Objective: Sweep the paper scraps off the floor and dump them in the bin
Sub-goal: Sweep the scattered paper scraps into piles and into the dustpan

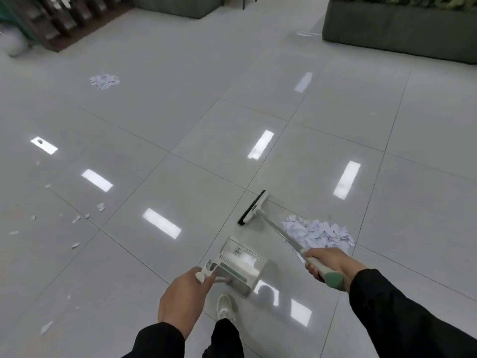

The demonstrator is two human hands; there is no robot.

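Nearest to me are my two black sleeves and, between them, one dark trouser leg ending in one white shoe on the glossy grey tiled floor. My left hand has its fingers curled around the pale handle of one dustpan, a boxy, smooth plastic pan in off-white with a green strip, held low just ahead of the shoe. My right hand is wrapped tightly around the soft green-capped grip of one broom; its thin silvery metal shaft slants forward and left to a narrow white head with a row of short black bristles, lying at the floor near a tile joint. Just right of the shaft, and partly behind it, sits one heap of paper scraps, small torn white and pale lilac bits with ragged edges. To my left, about a dozen loose scraps are strewn well apart across several tiles. Farther off on the left lies a second, smaller round heap of the same torn paper. Bright rectangular light reflections dot the polished tiles. At the far right stands one long dark green planter box with foliage on top; a second similar box sits at the far centre.
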